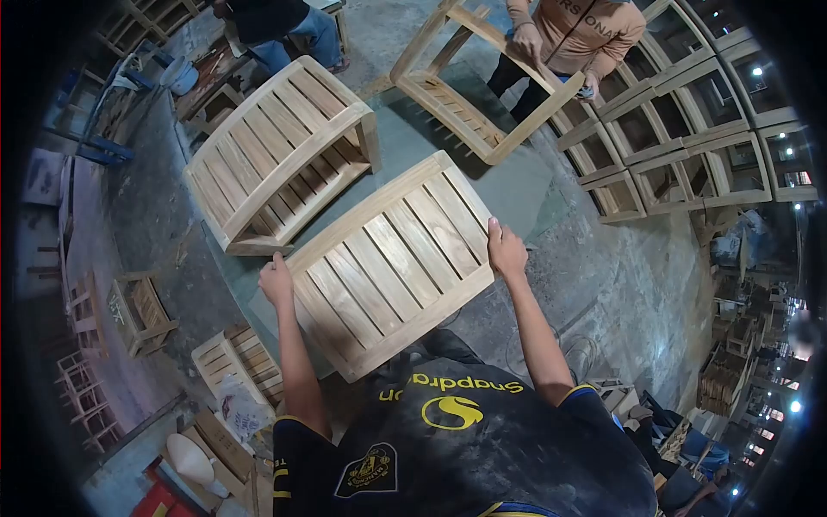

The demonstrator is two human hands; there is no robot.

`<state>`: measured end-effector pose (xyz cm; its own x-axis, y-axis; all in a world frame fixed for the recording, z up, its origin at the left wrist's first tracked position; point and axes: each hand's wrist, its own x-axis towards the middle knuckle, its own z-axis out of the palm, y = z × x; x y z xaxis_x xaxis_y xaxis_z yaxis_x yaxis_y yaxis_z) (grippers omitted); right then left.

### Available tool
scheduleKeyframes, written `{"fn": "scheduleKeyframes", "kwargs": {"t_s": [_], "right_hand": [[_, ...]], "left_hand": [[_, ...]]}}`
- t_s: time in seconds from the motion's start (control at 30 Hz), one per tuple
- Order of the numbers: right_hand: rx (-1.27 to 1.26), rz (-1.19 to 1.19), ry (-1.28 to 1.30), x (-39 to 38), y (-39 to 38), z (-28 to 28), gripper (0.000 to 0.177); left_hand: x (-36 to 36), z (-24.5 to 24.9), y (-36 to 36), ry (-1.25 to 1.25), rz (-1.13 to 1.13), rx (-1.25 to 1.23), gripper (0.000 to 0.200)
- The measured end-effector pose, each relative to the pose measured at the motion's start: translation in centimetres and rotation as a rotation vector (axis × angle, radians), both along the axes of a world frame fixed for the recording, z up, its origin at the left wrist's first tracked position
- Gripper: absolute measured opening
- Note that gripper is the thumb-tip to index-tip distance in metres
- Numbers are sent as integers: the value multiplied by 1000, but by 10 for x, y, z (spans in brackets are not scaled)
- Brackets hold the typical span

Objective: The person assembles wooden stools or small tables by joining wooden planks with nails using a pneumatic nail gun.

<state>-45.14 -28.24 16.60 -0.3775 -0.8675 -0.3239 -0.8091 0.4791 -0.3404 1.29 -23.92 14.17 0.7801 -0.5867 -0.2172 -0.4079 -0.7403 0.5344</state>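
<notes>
A slatted wooden piece [392, 258] is held in front of my body, its slatted face turned up. My left hand [276, 280] grips its left edge, with the fingers partly hidden at the rim. On the opposite edge, my right hand [506, 250] is closed with the thumb on top and the other fingers mostly out of sight. Just beyond, a second slatted wooden piece [250, 151] with a curved top and a lower slatted level stands on the green-grey work surface [405, 125].
Across the work surface, a person [586, 39] holds an open wooden frame [452, 108]. Another person [276, 30] is at the top left. Stacked wooden frames [680, 129] line the right. Small slatted pieces [142, 314], a plastic bag [241, 405] and a white bowl-shaped object [189, 457] lie at left.
</notes>
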Motion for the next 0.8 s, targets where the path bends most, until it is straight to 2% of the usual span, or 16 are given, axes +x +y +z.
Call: {"fn": "scheduleKeyframes", "kwargs": {"t_s": [0.17, 0.27, 0.37, 0.47, 0.53, 0.57, 0.63, 0.67, 0.7, 0.77, 0.8], "right_hand": [[-18, -9, -12, 0, -3, 0, 69], [2, -17, -15, 1, -4, 0, 69], [-41, -1, -100, -14, -8, -22, 75], [192, -14, -645, -39, -20, -26, 87], [178, -51, -473, -33, 15, -13, 93], [153, -57, -386, -31, 12, 1, 97], [66, -216, -212, -21, 60, 28, 87], [63, -266, -257, -13, 85, 66, 85], [62, -311, -298, -5, 106, 103, 84], [-32, -330, -96, 10, 153, 121, 85], [-107, -350, -36, 19, 168, 138, 79]], "left_hand": [[-2, 1, -1, -37, 5, -26, 48], [3, 1, -2, 11, -10, 46, 50], [6, -7, 2, 27, 73, 11, 54], [18, -20, 8, 838, 297, -240, 61], [30, -29, 16, 973, 124, -216, 66], [32, -28, 20, 922, 120, -221, 62], [25, -13, 10, 824, 90, -210, 55], [21, 10, 16, 771, 88, -167, 53], [21, 26, 19, 789, 79, -120, 51], [15, 41, 4, 837, 52, -45, 47], [18, 35, -2, 862, 17, -28, 47]]}}
